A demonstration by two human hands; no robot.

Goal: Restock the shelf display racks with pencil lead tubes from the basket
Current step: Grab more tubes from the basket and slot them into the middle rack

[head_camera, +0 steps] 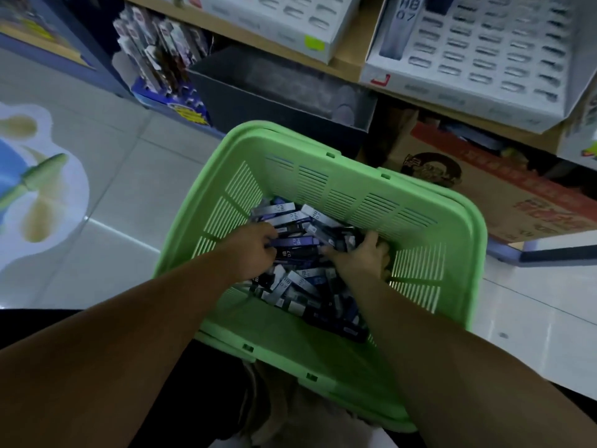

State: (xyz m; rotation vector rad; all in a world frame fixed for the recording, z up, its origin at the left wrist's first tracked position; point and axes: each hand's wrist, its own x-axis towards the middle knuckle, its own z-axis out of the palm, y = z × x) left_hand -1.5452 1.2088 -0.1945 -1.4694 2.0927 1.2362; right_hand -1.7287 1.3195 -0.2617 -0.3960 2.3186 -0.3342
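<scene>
A green plastic basket (449,253) sits in front of me, its bottom covered with several dark and grey pencil lead tubes (300,279) marked HB 0.7. Both my hands reach down into the pile. My left hand (255,250) has its fingers curled round a few tubes at the left of the heap. My right hand (368,253) digs into the tubes at the right, its fingertips buried among them. A white display rack (484,56) with rows of slots stands on the shelf at upper right; a second rack (290,17) stands to its left.
The wooden shelf edge (349,63) runs above the basket. Under it lie a dark bin (274,95) and a brown cardboard box (504,195). A hanging stationery display (161,50) stands at upper left. Pale floor tiles (129,176) with a printed sticker spread to the left.
</scene>
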